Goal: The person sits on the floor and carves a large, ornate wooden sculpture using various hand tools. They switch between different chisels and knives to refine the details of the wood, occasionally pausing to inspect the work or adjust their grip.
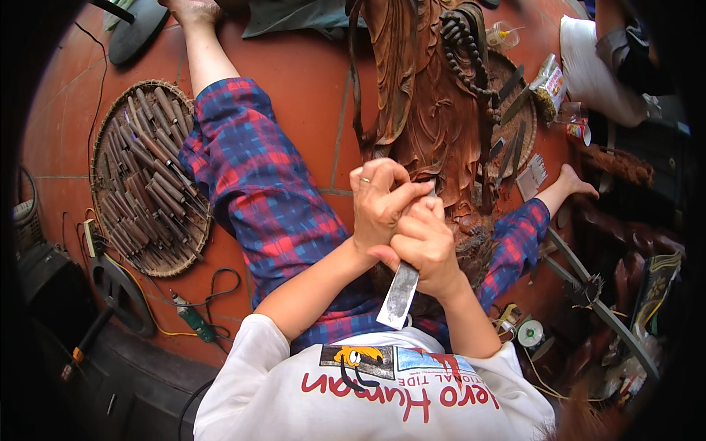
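Both my hands are closed together in front of a carved reddish-brown wooden statue [430, 110] of a robed figure with a string of large beads. My left hand [379, 202] has curled fingers and a ring, and presses against my right hand [426, 242]. Out from under the right hand, toward my shirt, sticks a flat grey strip [399, 296] with a pale, worn end. A small grey tip also shows beyond the fingers, near the statue's lower folds. Whether the strip is a file or another flat tool, I cannot tell; the fingers cover its middle.
A round woven tray [103, 213] with several wooden-handled carving tools lies at the left. Beside it are a green rotary tool [195, 320] and cords. Another round tray [526, 121] at the right holds flat files. My legs, in plaid trousers [272, 184], spread either side of the statue.
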Tool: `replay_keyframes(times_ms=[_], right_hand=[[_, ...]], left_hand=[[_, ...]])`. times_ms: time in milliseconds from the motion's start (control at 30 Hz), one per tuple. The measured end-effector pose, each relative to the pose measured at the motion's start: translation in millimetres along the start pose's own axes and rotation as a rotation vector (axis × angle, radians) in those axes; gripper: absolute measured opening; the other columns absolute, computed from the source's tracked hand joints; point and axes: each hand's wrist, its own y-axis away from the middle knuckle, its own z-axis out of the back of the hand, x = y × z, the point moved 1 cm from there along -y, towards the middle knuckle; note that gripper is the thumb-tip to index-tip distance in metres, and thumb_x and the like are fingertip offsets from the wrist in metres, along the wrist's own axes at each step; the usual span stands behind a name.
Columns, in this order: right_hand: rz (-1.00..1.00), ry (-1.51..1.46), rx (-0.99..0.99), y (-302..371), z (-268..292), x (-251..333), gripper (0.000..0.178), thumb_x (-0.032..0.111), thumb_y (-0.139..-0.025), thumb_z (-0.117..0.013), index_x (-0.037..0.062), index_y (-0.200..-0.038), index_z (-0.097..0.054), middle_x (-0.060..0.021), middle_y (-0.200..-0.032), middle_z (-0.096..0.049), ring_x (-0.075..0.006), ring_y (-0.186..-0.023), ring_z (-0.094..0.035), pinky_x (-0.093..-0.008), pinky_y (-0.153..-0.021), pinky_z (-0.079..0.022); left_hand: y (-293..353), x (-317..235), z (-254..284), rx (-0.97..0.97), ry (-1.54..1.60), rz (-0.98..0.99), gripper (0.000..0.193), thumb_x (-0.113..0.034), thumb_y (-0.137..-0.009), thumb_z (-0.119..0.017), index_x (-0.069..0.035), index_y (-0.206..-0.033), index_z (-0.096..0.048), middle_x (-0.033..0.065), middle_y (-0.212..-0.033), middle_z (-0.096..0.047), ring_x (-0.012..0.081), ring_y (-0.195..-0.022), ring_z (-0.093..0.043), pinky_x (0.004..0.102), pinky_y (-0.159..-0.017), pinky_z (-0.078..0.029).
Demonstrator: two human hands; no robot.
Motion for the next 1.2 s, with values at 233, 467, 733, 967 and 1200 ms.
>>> replay_keyframes(times_ms=[233,467,733,967,1200], right_hand=[[-0.068,-0.035,-0.148,-5,3,5,0.046,0.036,-0.08,-0.077,0.0036,-0.059,-0.051,-0.0076,-0.063,-0.042,-0.0282,-0.063,-0.045,-0.0389,-0.065,-0.036],[-0.19,-0.031,-0.157,10,-8,13,0.041,0.034,-0.08,-0.075,0.0041,-0.063,-0.054,-0.0099,-0.071,-0.048,-0.0303,-0.071,-0.05,-0.0419,-0.07,-0.037],[-0.25,-0.07,-0.11,16,-18,24,0.04,0.036,-0.08,-0.074,0.0047,-0.068,-0.053,-0.0101,-0.078,-0.049,-0.0311,-0.082,-0.051,-0.0438,-0.078,-0.036],[0.031,0.17,-0.206,29,-10,53,0.036,0.037,-0.075,-0.075,0.0084,-0.07,-0.054,-0.0052,-0.075,-0.046,-0.0253,-0.081,-0.052,-0.0426,-0.089,-0.04],[-0.434,0.467,-0.562,118,94,39,0.034,0.031,-0.082,-0.078,0.0077,-0.068,-0.057,-0.0081,-0.062,-0.055,-0.029,-0.06,-0.058,-0.0394,-0.064,-0.048]], left_hand=[[-5,-2,1,-0.054,0.015,-0.015,0.021,-0.02,-0.064,-0.079,-0.015,-0.084,-0.076,-0.0008,-0.079,-0.054,0.0196,-0.087,-0.054,0.037,-0.079,-0.033],[11,-2,1,0.036,0.03,-0.014,0.029,-0.024,-0.063,-0.078,-0.016,-0.09,-0.078,-0.0007,-0.078,-0.053,0.0191,-0.083,-0.054,0.0364,-0.077,-0.034],[19,-2,5,0.001,0.06,-0.078,0.038,-0.026,-0.058,-0.087,-0.013,-0.092,-0.077,0.0006,-0.074,-0.056,0.0189,-0.074,-0.056,0.0353,-0.071,-0.037],[27,11,14,0.065,0.245,-0.06,0.053,-0.004,-0.07,-0.086,-0.008,-0.12,-0.07,0.007,-0.093,-0.058,0.0184,-0.079,-0.058,0.0313,-0.065,-0.049],[-11,22,69,-0.214,-0.225,-0.112,0.037,-0.004,-0.089,-0.072,0.001,-0.125,-0.064,0.0124,-0.107,-0.064,0.0258,-0.101,-0.059,0.0372,-0.094,-0.045]])
